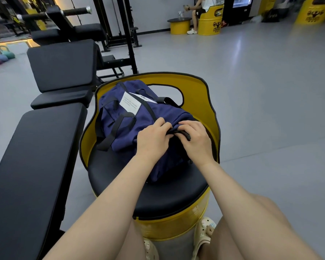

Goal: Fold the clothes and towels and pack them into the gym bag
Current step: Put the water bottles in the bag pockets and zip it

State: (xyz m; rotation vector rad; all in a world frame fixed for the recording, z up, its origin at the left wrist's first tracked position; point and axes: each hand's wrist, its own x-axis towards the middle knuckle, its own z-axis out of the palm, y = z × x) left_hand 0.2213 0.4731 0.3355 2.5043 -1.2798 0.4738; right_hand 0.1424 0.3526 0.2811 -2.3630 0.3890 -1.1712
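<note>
Item: navy fabric gym bag (139,117) lay on a yellow barrel seat's black cushion (116,173), left hand (152,141) and right hand (195,141) both pinching its black end strap (178,133); risk judged: tugging could drag it off.

navy gym bag (154,117) lies zipped on yellow barrel seat (199,94).

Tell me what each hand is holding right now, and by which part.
Both hands grip the navy gym bag at its near end. The left hand and right hand pinch a black strap or zipper edge there; which exactly cannot be told.
</note>
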